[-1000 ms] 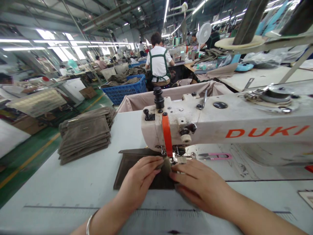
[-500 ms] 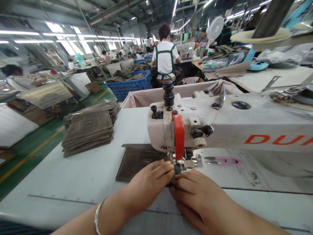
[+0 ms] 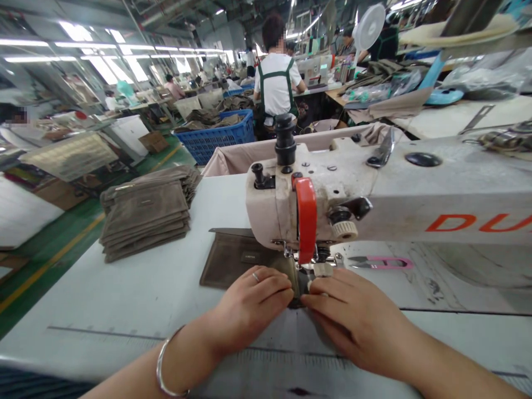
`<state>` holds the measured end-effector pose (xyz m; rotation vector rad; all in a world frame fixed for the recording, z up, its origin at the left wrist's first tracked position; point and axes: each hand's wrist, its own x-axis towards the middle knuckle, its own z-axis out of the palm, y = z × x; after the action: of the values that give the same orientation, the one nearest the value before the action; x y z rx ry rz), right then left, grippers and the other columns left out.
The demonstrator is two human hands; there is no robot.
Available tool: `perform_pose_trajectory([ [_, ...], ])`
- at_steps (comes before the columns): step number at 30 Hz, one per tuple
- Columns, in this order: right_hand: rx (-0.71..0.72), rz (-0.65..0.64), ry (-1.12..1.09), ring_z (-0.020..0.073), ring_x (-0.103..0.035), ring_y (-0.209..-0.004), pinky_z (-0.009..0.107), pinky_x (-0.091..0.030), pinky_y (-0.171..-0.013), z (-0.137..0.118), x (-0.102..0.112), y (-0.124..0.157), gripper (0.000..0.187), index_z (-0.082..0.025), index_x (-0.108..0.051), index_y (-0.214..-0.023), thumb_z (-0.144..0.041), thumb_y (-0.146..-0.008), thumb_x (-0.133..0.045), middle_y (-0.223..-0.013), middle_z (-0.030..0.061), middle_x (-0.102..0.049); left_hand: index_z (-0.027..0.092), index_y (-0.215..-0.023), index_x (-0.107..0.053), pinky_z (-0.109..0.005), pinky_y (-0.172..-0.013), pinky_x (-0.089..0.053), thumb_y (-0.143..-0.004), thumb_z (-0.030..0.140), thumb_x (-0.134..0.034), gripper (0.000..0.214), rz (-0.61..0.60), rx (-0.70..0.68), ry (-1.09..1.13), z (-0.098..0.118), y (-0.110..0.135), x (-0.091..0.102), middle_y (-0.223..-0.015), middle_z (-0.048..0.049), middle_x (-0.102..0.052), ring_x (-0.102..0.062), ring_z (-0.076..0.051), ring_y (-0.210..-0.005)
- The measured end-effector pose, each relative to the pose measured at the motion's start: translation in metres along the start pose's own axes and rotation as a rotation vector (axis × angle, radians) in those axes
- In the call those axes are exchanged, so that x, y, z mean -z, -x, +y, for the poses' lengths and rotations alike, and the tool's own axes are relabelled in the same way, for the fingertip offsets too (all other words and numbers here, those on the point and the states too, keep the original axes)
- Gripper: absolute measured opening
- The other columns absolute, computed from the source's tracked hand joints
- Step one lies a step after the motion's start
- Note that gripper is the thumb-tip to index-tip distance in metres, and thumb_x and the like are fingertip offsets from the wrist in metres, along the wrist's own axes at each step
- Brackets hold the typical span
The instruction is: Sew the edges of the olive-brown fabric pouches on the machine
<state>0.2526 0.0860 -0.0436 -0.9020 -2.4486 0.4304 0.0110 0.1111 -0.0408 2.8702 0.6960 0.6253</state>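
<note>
A brown fabric panel with a small label lies flat on the sewing table, its right edge under the head of a sewing machine. My left hand, wearing a ring, has its fingers closed together on the panel's near right part. Just right of that edge, close to the presser foot, my right hand is closed with bent fingers. Whatever its fingertips pinch is hidden. Pink-handled thread snips lie on the machine bed beyond my right hand.
Several similar brown panels form a stack at the table's left. Ruler markings run along the front of the tabletop. Behind the machine are a cloth-lined bin, a blue crate and a seated co-worker.
The fabric panel has slid slightly away from me under the machine head. My right hand has shifted a little right and forward, widening the gap between my hands. The view has tilted slightly.
</note>
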Motion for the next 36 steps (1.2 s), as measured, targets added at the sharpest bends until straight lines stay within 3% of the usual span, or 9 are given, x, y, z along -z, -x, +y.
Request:
perform_pose_trajectory([
  [6,-0.021,-0.073,-0.004,0.0219,-0.051,-0.087,0.041,-0.04,-0.077,-0.001,-0.001,-0.002,0.016,-0.019,-0.061,-0.097,-0.015,-0.088,-0.048,-0.097,0.0063,-0.06,0.01,-0.111,-0.06,-0.033,-0.092,-0.052,-0.094,0.009,-0.049,0.02,0.03,-0.016,0.04,-0.001,-0.003,-0.003,-0.107,-0.0093,-0.066,-0.06,-0.018,-0.102],
  [8,-0.031,-0.084,-0.016,0.0216,-0.05,-0.087,0.04,-0.039,-0.076,-0.001,-0.001,-0.003,0.013,-0.019,-0.06,-0.092,-0.015,-0.089,-0.048,-0.097,0.0059,-0.059,0.012,-0.109,-0.061,-0.031,-0.091,-0.052,-0.094,0.009,-0.049,0.02,0.078,0.034,0.051,0.0,-0.003,-0.005,-0.105,-0.0079,-0.067,-0.061,-0.016,-0.1],
  [12,-0.045,-0.061,-0.035,0.022,-0.05,-0.092,0.041,-0.038,-0.08,-0.001,-0.003,-0.004,0.017,-0.019,-0.058,-0.101,-0.014,-0.089,-0.048,-0.099,0.0056,-0.059,0.015,-0.105,-0.062,-0.027,-0.087,-0.053,-0.091,0.012,-0.056,0.016,0.211,0.16,0.074,0.002,-0.004,-0.008,-0.102,-0.006,-0.068,-0.064,-0.014,-0.094],
  [18,-0.033,-0.111,-0.032,0.0219,-0.05,-0.088,0.04,-0.037,-0.076,-0.004,-0.007,-0.006,0.013,-0.02,-0.059,-0.094,-0.015,-0.087,-0.049,-0.096,0.0038,-0.059,0.014,-0.103,-0.063,-0.03,-0.091,-0.052,-0.093,0.01,-0.05,0.017,0.091,0.064,0.056,0.006,-0.008,-0.008,-0.101,-0.0059,-0.069,-0.063,-0.016,-0.099],
  [24,-0.057,-0.049,-0.012,0.0229,-0.052,-0.093,0.041,-0.04,-0.08,-0.003,-0.008,-0.005,0.019,-0.019,-0.058,-0.102,-0.013,-0.088,-0.046,-0.102,0.0066,-0.06,0.016,-0.102,-0.061,-0.027,-0.085,-0.056,-0.095,0.013,-0.048,0.015,0.18,0.217,0.059,0.009,-0.009,-0.008,-0.101,-0.0068,-0.068,-0.065,-0.015,-0.093],
  [29,-0.017,-0.047,0.041,0.0226,-0.054,-0.089,0.042,-0.041,-0.078,-0.002,-0.01,-0.008,0.015,-0.018,-0.058,-0.092,-0.011,-0.083,-0.049,-0.1,0.0058,-0.061,0.01,-0.109,-0.06,-0.031,-0.1,-0.051,-0.096,0.011,-0.045,0.02,0.027,0.038,0.019,0.006,-0.004,-0.011,-0.105,-0.0078,-0.067,-0.06,-0.018,-0.11],
  [36,0.007,-0.05,0.071,0.023,-0.053,-0.085,0.041,-0.041,-0.072,-0.003,-0.009,-0.005,0.015,-0.017,-0.06,-0.092,-0.012,-0.084,-0.049,-0.096,0.0064,-0.062,0.009,-0.111,-0.06,-0.034,-0.106,-0.048,-0.098,0.013,-0.041,0.023,-0.041,-0.009,-0.044,0.003,-0.003,-0.014,-0.104,-0.0081,-0.067,-0.058,-0.018,-0.111],
])
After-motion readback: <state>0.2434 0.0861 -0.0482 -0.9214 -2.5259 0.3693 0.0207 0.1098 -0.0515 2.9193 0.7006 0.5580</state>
